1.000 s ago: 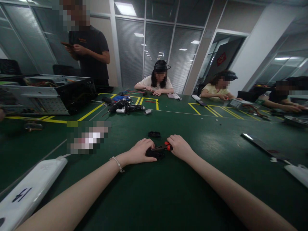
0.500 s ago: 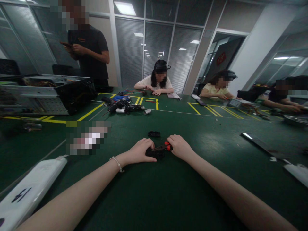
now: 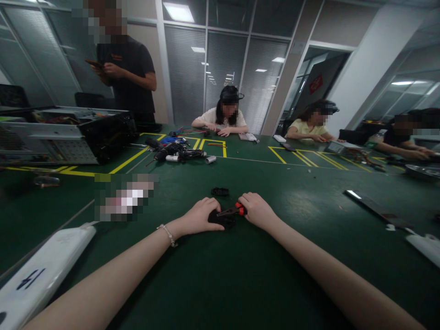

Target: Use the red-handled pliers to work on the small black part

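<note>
My left hand (image 3: 198, 215) grips a small black part (image 3: 217, 221) against the green table, thumb on the near side and fingers on the far side. My right hand (image 3: 256, 210) is closed around the red handles of a pair of pliers (image 3: 230, 211). The pliers' dark jaws point left and reach onto the black part; whether they pinch anything is too dark to tell. Just beyond both hands lies another black piece (image 3: 220, 191), shaped like a small open shell.
A white case marked with dark writing (image 3: 41, 270) lies by my left forearm. An opened computer case (image 3: 62, 137) stands at far left. Black tools and cables (image 3: 175, 150) are heaped beyond my hands. A dark flat strip (image 3: 373, 206) lies at right. Several people are around the table.
</note>
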The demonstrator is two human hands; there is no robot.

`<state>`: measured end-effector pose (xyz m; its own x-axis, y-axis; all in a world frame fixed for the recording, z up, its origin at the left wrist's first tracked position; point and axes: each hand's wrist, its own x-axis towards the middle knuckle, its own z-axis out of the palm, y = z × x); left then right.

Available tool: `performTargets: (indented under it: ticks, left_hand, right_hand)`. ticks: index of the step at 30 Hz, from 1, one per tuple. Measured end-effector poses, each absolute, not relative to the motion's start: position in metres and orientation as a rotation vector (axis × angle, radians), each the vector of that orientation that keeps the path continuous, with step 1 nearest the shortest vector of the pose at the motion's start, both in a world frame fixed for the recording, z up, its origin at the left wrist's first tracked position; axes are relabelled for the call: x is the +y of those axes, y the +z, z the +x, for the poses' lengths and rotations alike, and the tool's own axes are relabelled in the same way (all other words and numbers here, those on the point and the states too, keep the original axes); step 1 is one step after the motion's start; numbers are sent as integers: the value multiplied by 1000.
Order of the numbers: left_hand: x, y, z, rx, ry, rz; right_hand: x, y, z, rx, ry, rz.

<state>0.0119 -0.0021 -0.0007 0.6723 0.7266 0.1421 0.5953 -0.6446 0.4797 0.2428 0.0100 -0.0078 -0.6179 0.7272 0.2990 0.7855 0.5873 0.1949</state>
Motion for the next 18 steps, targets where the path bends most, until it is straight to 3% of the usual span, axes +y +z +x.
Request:
performTargets:
  ticks: [18]
  left_hand:
    - [-1,-4,12,1051,478,2497]
  right_hand:
    - [12,-10,243,-2624,-479,-1307]
